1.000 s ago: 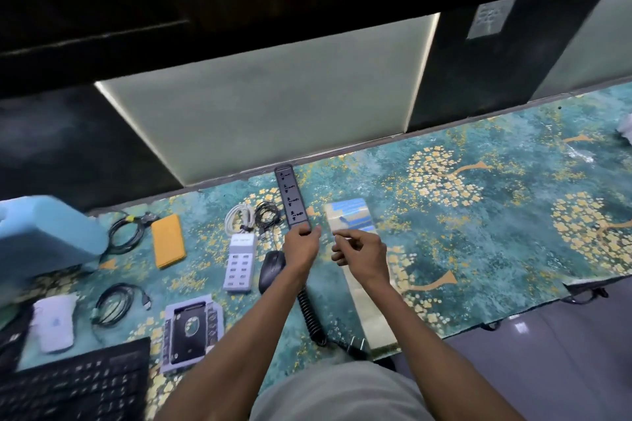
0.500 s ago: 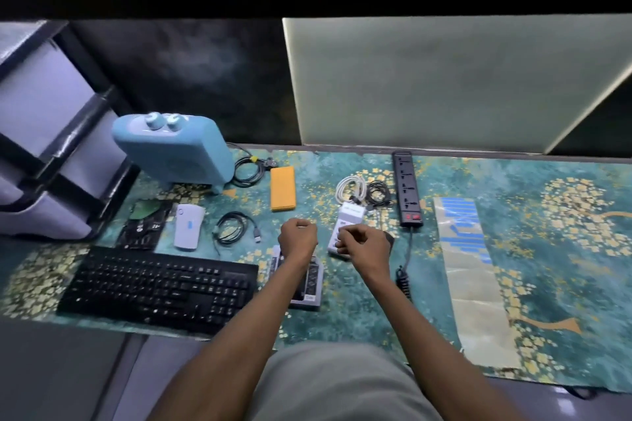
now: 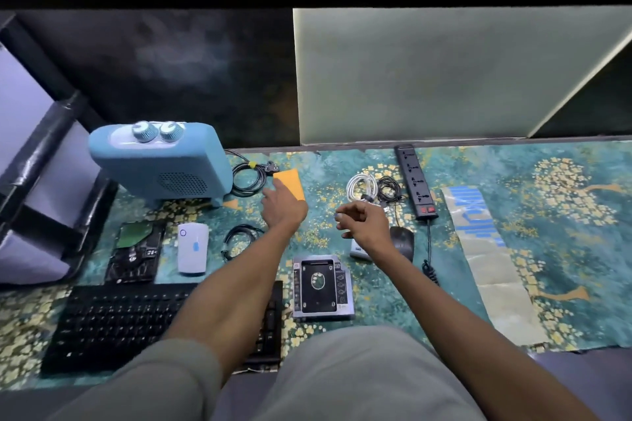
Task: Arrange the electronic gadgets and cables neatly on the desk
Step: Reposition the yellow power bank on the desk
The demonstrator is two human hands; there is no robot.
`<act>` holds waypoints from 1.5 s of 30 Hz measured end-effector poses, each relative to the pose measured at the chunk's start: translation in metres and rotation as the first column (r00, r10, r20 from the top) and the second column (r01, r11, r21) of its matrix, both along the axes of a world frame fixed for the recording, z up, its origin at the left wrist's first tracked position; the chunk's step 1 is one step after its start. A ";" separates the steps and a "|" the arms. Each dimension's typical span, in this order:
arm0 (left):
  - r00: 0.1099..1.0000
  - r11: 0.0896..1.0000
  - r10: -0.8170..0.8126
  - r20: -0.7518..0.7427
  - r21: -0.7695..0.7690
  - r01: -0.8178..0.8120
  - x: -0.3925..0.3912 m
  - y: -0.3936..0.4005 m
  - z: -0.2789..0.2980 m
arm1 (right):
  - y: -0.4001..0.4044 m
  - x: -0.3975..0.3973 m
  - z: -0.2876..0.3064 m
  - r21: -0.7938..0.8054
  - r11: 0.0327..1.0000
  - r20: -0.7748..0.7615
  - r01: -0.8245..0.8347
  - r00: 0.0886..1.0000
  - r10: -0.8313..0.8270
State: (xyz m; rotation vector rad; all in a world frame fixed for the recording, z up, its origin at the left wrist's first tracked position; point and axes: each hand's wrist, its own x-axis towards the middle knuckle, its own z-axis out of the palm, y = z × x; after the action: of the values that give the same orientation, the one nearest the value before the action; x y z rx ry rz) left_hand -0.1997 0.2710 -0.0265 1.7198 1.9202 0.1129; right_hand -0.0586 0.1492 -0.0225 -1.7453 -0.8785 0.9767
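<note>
My left hand (image 3: pixel 284 207) reaches forward with its fingers laid on the near left corner of a flat orange gadget (image 3: pixel 291 180); I cannot see a grip. Fingers loosely curled and holding nothing, my right hand (image 3: pixel 362 222) hovers above a white USB hub (image 3: pixel 358 252), which it mostly hides. A black mouse (image 3: pixel 402 243) lies just right of that wrist. Behind it are a white coiled cable (image 3: pixel 361 185), a thin black cable (image 3: pixel 390 189) and a black power strip (image 3: pixel 415 181). A drive caddy (image 3: pixel 321 287) lies between my forearms.
A blue heater (image 3: pixel 160 161) stands at the back left beside a coiled black cable (image 3: pixel 247 177). A hard drive (image 3: pixel 136 253), a white device (image 3: pixel 193 248), another black cable (image 3: pixel 239 239) and a keyboard (image 3: pixel 113 325) fill the left. A paper strip (image 3: pixel 489 249) lies right.
My left hand has gone forward from above the drive caddy to the orange gadget. My right hand stays over the USB hub. The view has swung left since a second ago.
</note>
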 end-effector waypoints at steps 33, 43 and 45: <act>0.083 0.822 0.526 0.846 -0.531 0.207 -0.070 -0.060 -0.019 | 0.021 -0.056 -0.002 -0.162 0.982 -0.315 -0.095 0.948 0.040; 0.548 0.934 0.328 0.769 -0.350 -0.067 -0.045 -0.061 -0.008 | -0.007 -0.033 -0.023 -0.285 0.940 0.065 -0.188 0.975 0.214; 0.781 0.986 0.142 0.609 -0.154 -0.059 -0.031 -0.057 -0.015 | -0.012 -0.026 -0.020 -0.284 0.948 0.047 -0.147 0.985 0.166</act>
State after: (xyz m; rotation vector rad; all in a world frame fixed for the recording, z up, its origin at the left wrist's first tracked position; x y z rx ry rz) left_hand -0.2309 0.2144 -0.0410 1.2721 1.4770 0.5202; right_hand -0.0849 0.1374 -0.0421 -1.9811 -0.9730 1.1978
